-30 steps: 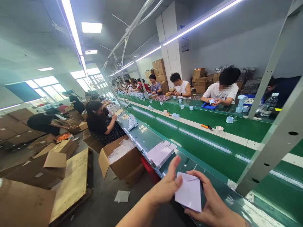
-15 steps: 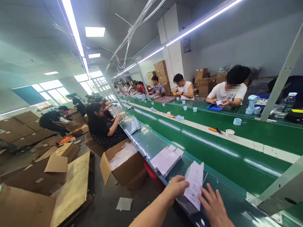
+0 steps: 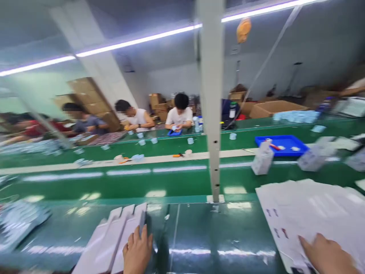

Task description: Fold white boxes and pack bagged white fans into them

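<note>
My left hand (image 3: 138, 247) rests with fingers stretched along the right side of a short row of white cartons (image 3: 107, 243), which lie side by side on the green worktop. At the right, my right hand (image 3: 327, 253) is over a spread stack of flat white printed carton blanks (image 3: 305, 209). Its index finger points out onto the top blank; the hand is slightly blurred and no blank is lifted in it. Small dark and red pictures are printed at the stack's left edge.
A grey upright post (image 3: 212, 114) stands at the worktop's far edge. Beyond runs a green conveyor (image 3: 176, 179) with pale-blue cups, standing white cartons (image 3: 262, 158) and a blue tray (image 3: 302, 142). Light-blue parts (image 3: 24, 224) are piled at left. Several co-workers sit across the line.
The view has swung right, bringing the blank stack into sight. Both hands have come away from holding the carton between them; it now appears set at the row's right end. The right hand has moved to the blanks.
</note>
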Motion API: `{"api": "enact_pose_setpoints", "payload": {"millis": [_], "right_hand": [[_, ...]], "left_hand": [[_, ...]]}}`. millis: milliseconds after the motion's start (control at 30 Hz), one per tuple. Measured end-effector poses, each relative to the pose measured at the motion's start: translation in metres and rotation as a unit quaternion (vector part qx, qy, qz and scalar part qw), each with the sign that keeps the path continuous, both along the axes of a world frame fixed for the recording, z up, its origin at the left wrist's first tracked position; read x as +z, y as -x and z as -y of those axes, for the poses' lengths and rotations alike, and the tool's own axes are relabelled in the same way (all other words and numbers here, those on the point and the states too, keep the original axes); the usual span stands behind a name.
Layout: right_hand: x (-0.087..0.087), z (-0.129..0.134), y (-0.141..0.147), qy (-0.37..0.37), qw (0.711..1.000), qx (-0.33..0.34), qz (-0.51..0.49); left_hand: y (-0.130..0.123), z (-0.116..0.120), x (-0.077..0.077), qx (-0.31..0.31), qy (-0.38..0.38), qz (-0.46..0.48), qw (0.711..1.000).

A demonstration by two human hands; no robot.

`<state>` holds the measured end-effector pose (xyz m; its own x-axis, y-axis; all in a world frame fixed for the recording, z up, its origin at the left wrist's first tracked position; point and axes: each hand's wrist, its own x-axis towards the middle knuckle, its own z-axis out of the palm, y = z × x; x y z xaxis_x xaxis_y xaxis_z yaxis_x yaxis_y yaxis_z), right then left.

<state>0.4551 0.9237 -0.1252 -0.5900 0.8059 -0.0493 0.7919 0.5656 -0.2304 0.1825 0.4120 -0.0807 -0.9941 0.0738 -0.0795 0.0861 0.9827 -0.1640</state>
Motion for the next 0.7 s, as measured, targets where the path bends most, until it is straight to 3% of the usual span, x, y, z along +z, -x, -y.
{"api": "enact_pose_setpoints", "payload": {"millis": [67, 167, 267, 333, 367, 433, 533, 600, 700], "right_hand": [[0.004, 0.006, 0.0, -0.008, 0.998, -0.039, 0.05], [0.0, 0.022, 0.012, -0.026, 0.998, -0.055, -0.007], [-0.012, 0.034, 0.019, 0.005, 0.996, -0.06, -0.071], [-0.022, 0.038, 0.019, 0.036, 0.993, -0.046, -0.1], [-0.027, 0.039, 0.018, 0.053, 0.991, -0.036, -0.117], [-0.035, 0.038, 0.016, 0.086, 0.984, -0.017, -0.153], [-0.039, 0.033, 0.016, 0.151, 0.968, 0.002, -0.202], [-0.036, 0.032, 0.021, 0.214, 0.949, 0.015, -0.231], [-0.018, 0.033, 0.035, 0.32, 0.906, 0.039, -0.275]], "left_hand": [[-0.005, -0.057, -0.004, -0.116, -0.085, 0.092, 0.985], [-0.043, -0.165, -0.011, -0.27, -0.222, 0.277, 0.895], [-0.092, -0.265, -0.032, -0.402, -0.23, 0.394, 0.794], [-0.117, -0.312, -0.053, -0.428, -0.21, 0.408, 0.778], [-0.125, -0.329, -0.064, -0.432, -0.198, 0.399, 0.784], [-0.135, -0.347, -0.083, -0.433, -0.179, 0.369, 0.803], [-0.134, -0.344, -0.094, -0.438, -0.176, 0.35, 0.809], [-0.128, -0.332, -0.086, -0.44, -0.181, 0.366, 0.8], [-0.115, -0.315, -0.054, -0.435, -0.202, 0.376, 0.793]]}}
